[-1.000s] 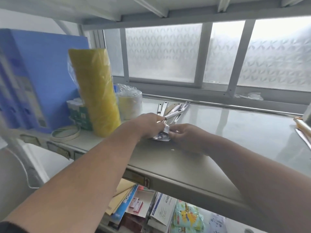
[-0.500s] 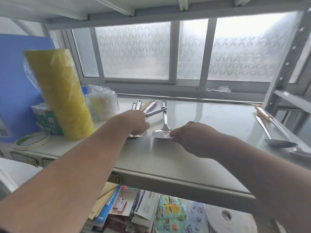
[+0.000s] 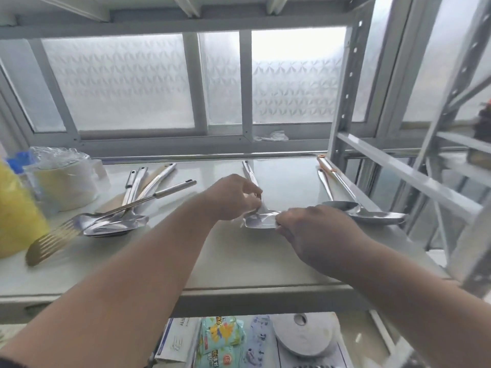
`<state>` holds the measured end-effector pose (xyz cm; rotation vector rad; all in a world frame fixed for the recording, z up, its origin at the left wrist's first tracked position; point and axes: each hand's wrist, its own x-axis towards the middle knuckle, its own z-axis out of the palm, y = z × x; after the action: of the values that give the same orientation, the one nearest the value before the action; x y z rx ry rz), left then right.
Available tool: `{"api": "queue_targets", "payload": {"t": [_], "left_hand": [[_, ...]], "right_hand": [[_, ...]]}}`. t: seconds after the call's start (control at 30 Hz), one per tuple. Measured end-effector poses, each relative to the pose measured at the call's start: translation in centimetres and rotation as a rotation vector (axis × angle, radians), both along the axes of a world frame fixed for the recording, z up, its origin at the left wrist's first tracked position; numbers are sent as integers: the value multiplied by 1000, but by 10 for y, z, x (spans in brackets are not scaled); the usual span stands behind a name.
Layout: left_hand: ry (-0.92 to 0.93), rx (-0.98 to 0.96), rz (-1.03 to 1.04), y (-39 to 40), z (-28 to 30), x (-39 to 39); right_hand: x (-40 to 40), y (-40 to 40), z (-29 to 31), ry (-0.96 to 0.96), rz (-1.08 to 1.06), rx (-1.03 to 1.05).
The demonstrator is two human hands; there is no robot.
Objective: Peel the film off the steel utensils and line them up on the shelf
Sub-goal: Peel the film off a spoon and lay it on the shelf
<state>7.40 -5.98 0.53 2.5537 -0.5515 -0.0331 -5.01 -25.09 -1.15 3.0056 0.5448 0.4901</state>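
Film seems to be lifting off the shiny steel spatula (image 3: 259, 220) lying mid-shelf; left hand (image 3: 231, 197) is pinching its neck, right hand (image 3: 313, 229) gripping the blade. A jerk risks knocking the two steel ladles (image 3: 372, 215) near the pale grey metal shelf's (image 3: 239, 261) right edge.

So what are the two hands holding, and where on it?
One steel spatula. The left hand pinches it where handle meets blade; the right hand grips the blade's near edge.
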Motion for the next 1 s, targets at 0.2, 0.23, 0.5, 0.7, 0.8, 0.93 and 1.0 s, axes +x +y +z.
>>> {"api": "queue_targets", "payload": {"t": [0.2, 0.23, 0.5, 0.7, 0.8, 0.93, 1.0], "left_hand": [[13, 10, -47, -35, 4, 12], [13, 11, -57, -40, 4, 15], [70, -147, -144, -58, -21, 21], [62, -215, -169, -56, -33, 23], [85, -273, -177, -55, -36, 24], [74, -284, -161, -60, -38, 25], [57, -285, -149, -63, -38, 24]], "right_hand": [[-11, -26, -10, -137, -21, 140], [-13, -28, -11, -141, -15, 192], [-20, -36, -19, -164, -35, 419], [-26, -36, -18, -216, -7, 499], [-29, -36, -16, -230, -3, 556], [-30, -37, -17, -254, -58, 604], [-31, -38, -17, -253, -88, 622]]}}
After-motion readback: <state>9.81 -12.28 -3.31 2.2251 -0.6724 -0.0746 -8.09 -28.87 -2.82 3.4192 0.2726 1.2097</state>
